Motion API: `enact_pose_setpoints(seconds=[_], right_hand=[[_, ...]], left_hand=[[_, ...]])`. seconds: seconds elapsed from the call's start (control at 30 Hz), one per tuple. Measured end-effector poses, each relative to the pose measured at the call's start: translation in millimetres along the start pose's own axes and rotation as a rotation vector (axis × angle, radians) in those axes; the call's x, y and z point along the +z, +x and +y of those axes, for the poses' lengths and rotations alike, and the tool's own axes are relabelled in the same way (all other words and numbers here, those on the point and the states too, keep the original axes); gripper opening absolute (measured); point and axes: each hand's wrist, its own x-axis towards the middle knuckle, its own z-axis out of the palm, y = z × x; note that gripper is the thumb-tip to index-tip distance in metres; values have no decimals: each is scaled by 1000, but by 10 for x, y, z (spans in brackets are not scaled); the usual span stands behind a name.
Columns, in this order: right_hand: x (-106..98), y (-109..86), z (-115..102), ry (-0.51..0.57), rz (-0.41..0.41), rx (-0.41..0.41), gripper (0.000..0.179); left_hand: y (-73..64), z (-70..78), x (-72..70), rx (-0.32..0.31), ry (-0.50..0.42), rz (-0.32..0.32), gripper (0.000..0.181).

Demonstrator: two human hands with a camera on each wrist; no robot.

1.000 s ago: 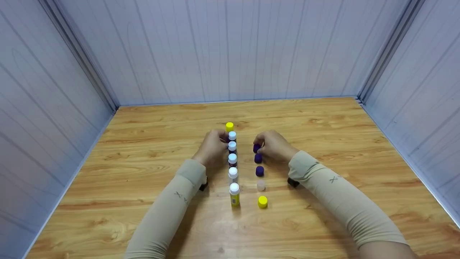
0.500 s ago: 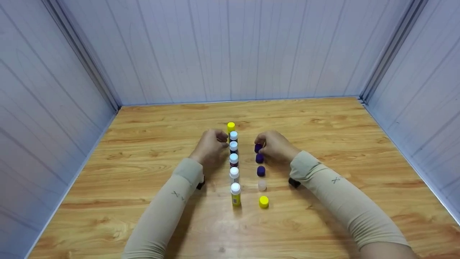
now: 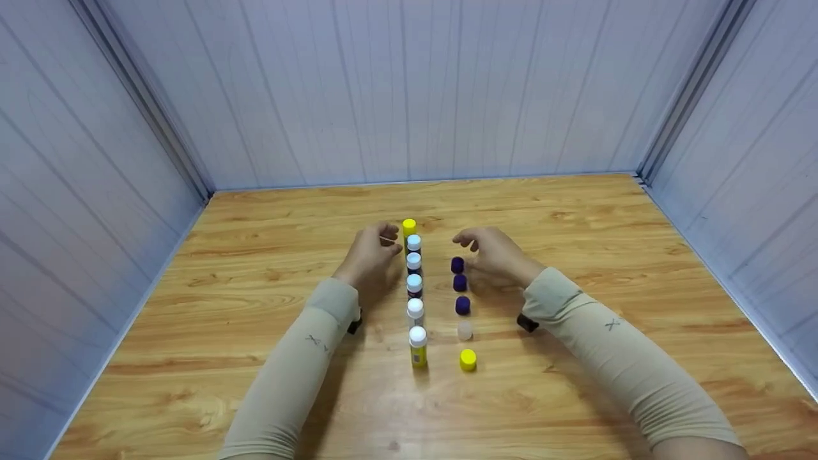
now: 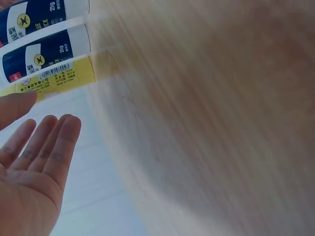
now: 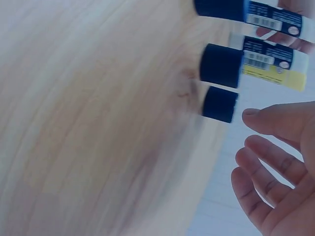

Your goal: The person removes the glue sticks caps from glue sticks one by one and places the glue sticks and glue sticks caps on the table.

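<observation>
Several glue sticks stand upright in a row, most with white tops, like the nearest yellow-bodied glue stick. At the far end is a yellow-topped glue stick. My left hand is just left of this far end, its fingers extended and holding nothing; the left wrist view shows its thumb overlapping a yellow glue stick beside dark blue ones. On the right runs a row of loose caps. My right hand is beside the farthest dark blue cap, thumb and fingers apart with nothing between them.
Nearer me in the cap row are two more dark blue caps, a translucent cap and a yellow cap. Everything stands on a wood-grain table, with pale panel walls at the back and sides.
My right hand has let go of the farthest dark blue cap and moved up and away from it. My left hand has shifted slightly forward, its fingers spreading beside the row.
</observation>
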Motion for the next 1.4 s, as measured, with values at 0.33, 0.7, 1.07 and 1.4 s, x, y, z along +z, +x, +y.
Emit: enact_pose_setpoints(seconds=[0.33,0.7,1.07,1.4], right_hand=[[-91,-200,-64,-6,117,-66,45],[-94,-337,-79,35,182,-140,40],[-99,-406,-37,45,193,-116,41],[-292,-403,-9,88,243,-73,40]], left_hand=[[20,-7,24,-62,-51,-84,45],[36,-64,35,41,-8,-129,33],[103,-46,76,61,-12,-144,29],[195,87,-82,26,28,-44,24]])
